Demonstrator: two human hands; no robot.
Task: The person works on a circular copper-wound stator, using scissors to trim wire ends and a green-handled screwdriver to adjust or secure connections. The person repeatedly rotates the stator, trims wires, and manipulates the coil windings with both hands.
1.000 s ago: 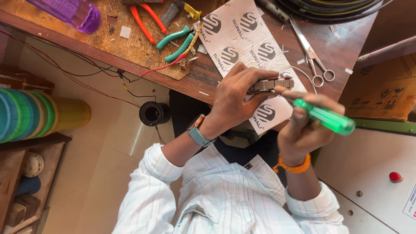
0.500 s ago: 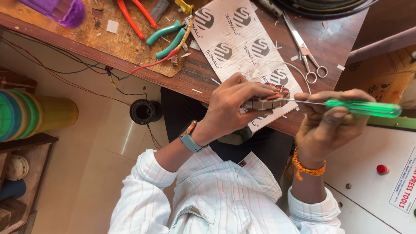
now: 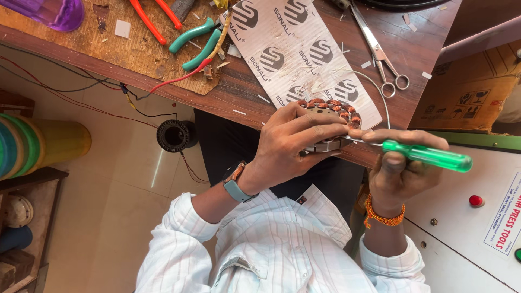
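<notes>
Sideways, tool shaft met winding

Clearly the right hand (image 3: 399,173) was closed around a green-handled screwdriver (image 3: 429,156), whose long axis ran level, handle outward, thin shaft pointing inward toward the other hand. Just past the tip, the left hand (image 3: 290,146) was wrapped on a stator with copper windings (image 3: 332,111), fingers clamped over its rim. Beyond both grips lay a printed sheet (image 3: 287,49), scissors (image 3: 380,54) and green-handled pliers (image 3: 198,40) on the wooden bench (image 3: 418,54).
</notes>
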